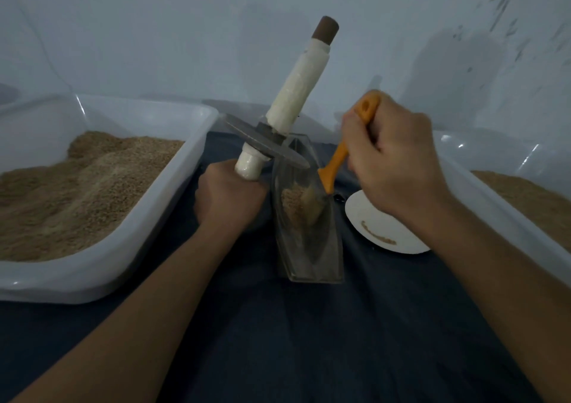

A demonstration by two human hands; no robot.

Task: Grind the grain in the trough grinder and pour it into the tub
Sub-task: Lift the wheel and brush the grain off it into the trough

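The left tub (102,266) already holds a heap of meal. The left hand (230,198) grips the wheel (265,143) axle, lifted off the trough (309,248). The right hand (392,161) grips a brush (332,168), sweeping grain (293,202) inside; pouring seems next. A right tub (494,205) holds more.

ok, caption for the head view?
Left hand lifts wheel; right hand brushes grain in trough.

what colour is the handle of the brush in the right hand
Orange, seen in the head view: the brush handle sticks out above and below the right hand.
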